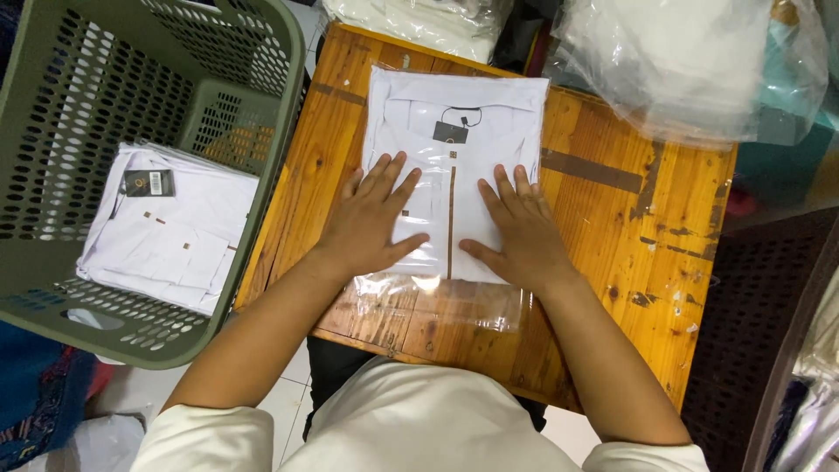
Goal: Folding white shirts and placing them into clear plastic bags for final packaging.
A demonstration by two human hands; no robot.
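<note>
Head view, looking down on a worn wooden table with dark patches on its top.

A folded white shirt in a clear plastic bag lies toward the table's far-left part, collar end pointing to the far edge, a dark tag at the collar. The open end of the bag trails empty toward the near edge (glare on the plastic there).

Left hand lies flat, palm down, fingers spread, on the near-left part of the bagged shirt. Right hand likewise flat and spread on the near-right part. Neither hand grips anything; both simply press on the bag, a narrow strip of the shirt's front placket showing between them.

Off the table's left edge stands a green perforated laundry basket, touching or just beside the table. In it: a stack of folded white shirts, top one with a dark tag at its collar, lying on the basket floor.

Beyond the far-right corner, a heap of crumpled clear plastic bags. Past the far edge, more white cloth in plastic, partly cut off by the frame
</note>
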